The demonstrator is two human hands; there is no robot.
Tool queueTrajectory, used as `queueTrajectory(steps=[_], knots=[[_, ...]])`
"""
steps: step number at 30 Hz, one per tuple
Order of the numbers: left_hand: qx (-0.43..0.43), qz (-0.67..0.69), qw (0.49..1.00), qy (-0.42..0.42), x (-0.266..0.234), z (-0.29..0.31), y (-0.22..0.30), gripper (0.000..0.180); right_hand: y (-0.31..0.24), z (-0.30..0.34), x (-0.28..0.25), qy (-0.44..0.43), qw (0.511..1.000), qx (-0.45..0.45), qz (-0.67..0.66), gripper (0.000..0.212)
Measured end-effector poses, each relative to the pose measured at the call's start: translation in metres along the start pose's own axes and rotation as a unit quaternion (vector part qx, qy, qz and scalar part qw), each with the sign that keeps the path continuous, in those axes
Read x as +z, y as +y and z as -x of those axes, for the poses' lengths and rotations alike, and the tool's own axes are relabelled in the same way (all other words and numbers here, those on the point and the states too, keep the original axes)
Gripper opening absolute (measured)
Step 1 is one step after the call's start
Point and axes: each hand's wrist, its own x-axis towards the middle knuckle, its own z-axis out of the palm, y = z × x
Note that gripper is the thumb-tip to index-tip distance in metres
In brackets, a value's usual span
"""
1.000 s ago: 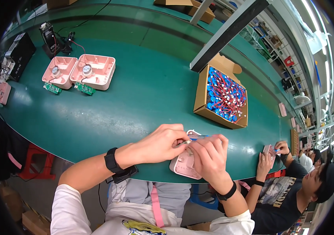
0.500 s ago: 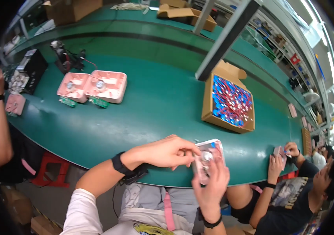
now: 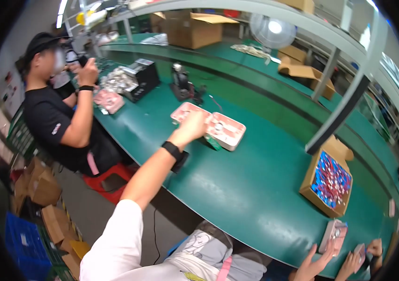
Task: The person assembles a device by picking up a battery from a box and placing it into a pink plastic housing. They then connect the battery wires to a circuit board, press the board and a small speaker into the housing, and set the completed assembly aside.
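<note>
at pink housings (image 3: 231, 132), left fingers (image 3: 203, 125), grip unclear, right fingers (image 3: 326, 255) apart, lettered black sleeve (image 3: 61, 122)

Workshop: green workbench (image 3: 260, 182), pink casings (image 3: 230, 132)

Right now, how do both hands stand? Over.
Left hand at two pink shells, grip unclear. Right hand open at another pink shell. Co-worker's hand close by, right side.
</note>
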Motion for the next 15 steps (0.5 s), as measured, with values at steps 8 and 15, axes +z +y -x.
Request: queueTrajectory(steps=[8, 15], knots=[[0.014, 0.011, 1.000, -0.015, 0.017, 0.026, 0.019, 0.017, -0.123, 0.006, -0.028, 0.010, 0.998, -0.044, -0.045, 0.040], [0.120, 0.139, 0.982, -0.044, 0.037, 0.076, 0.103, 0.021, -0.184, -0.029, 0.006, -0.250, 0.957, -0.123, -0.079, 0.067]])
